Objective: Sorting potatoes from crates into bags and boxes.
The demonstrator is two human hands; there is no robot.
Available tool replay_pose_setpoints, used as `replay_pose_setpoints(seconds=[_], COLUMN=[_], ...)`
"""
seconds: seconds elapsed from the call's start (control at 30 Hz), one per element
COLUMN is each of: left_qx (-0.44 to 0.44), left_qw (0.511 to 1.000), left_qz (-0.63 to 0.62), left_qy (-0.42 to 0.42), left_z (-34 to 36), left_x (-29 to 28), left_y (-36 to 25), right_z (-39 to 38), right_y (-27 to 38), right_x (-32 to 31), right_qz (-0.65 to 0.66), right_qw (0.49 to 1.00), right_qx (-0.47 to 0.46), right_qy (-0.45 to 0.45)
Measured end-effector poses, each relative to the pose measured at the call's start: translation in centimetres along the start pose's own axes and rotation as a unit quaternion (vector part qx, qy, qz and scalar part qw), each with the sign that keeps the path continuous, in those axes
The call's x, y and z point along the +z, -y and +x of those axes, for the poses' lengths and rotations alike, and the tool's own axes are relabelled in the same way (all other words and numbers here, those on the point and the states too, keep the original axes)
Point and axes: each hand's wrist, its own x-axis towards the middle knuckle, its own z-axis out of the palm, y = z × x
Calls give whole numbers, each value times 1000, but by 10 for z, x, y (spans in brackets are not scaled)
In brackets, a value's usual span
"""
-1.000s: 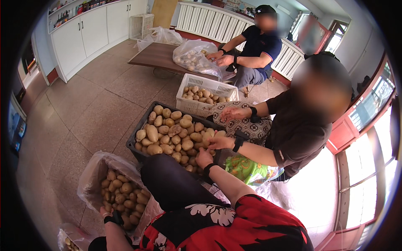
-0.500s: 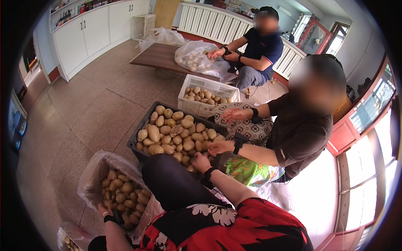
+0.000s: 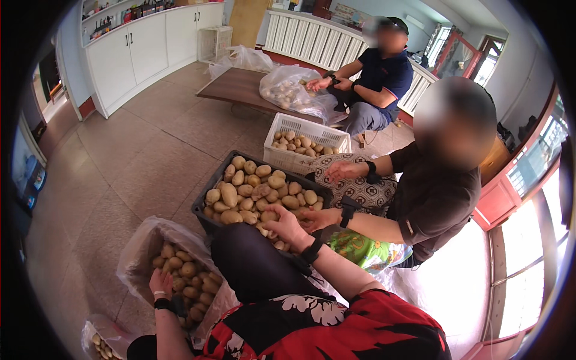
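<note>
My right hand point(image 3: 288, 228) reaches over the near right part of a dark plastic crate point(image 3: 201, 219) heaped with potatoes point(image 3: 245, 191). Its fingers are apart, and no potato shows in its grasp. Close beside it is a co-worker's hand point(image 3: 321, 219). At lower left, my left hand point(image 3: 161, 282) is at the left side of a box lined with clear plastic point(image 3: 139, 249). Its fingers look stretched out, next to more potatoes point(image 3: 191, 270) inside that box, and nothing shows in them.
Beyond the dark crate stands a white crate point(image 3: 282, 157) of potatoes. Farther back, a second co-worker sits by a brown board point(image 3: 231, 90) bearing a clear bag point(image 3: 288, 90) of potatoes. Another plastic bag point(image 3: 108, 330) with potatoes lies at lower left. White cabinets point(image 3: 147, 54) line the back left.
My right hand has lifted and moved away from the crate's near edge, farther over the potatoes. My left hand has moved up along the lined box. The view has shifted slightly.
</note>
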Motion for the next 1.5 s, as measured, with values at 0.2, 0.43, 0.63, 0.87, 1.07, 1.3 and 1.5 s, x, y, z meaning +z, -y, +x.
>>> replay_pose_setpoints(seconds=[0.2,0.43,0.63,0.87,1.07,1.3,1.5], left_qx=[22,-67,-142,-155,-83,22,55], left_qw=[970,917,928,984,995,994,955], left_qz=[56,42,-33,-85,-24,105,264], left_qy=[237,391,344,8,-41,-29,-124], left_z=[-113,-183,-115,-6,59,121,105], left_x=[107,142,105,-3,-91,-150,-142], left_y=[-37,-46,-17,7,20,22,21], right_z=[-25,-49,-33,30,18,16,25], right_y=[80,91,86,26,-85,-140,-155], right_x=[50,126,112,17,-16,-27,-27], right_qz=[76,5,-20,-143,-451,-508,-493], right_qw=[970,937,952,976,890,860,869], right_qx=[-172,-188,-250,-163,-43,22,23], right_qy=[152,295,173,-4,-57,-45,-36])
